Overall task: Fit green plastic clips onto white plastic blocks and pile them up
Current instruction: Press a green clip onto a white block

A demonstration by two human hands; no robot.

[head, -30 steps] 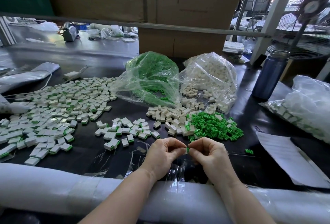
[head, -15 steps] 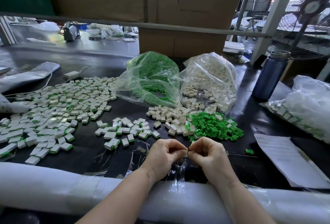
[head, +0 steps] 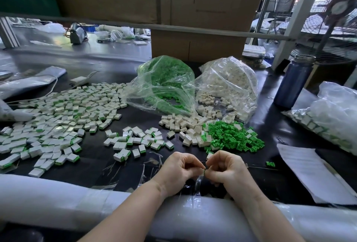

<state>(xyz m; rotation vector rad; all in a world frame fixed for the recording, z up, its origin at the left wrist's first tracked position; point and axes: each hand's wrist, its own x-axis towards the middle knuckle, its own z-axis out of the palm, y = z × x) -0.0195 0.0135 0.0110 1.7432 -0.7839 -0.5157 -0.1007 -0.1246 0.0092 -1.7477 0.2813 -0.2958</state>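
My left hand (head: 178,168) and my right hand (head: 225,167) meet at the table's near edge and pinch one small white block with a green clip (head: 203,172) between their fingertips. Most of the piece is hidden by my fingers. A second white block (head: 209,156) shows at the top of my right hand's fingers. Loose green clips (head: 235,135) lie in a heap just beyond my right hand, beside loose white blocks (head: 185,124). Finished blocks with clips (head: 58,122) spread over the left of the table, with a smaller group (head: 139,141) in the middle.
A clear bag of green clips (head: 166,83) and a clear bag of white blocks (head: 229,85) lie open behind the heaps. A blue bottle (head: 293,83) stands right, near another plastic bag (head: 332,116) and paper sheets (head: 313,170). White padding (head: 58,199) covers the near edge. One stray clip (head: 270,163) lies right.
My hands stayed together at the near edge and kept working the same piece; my fingers shifted slightly and the block now shows a little lower between my fingertips.
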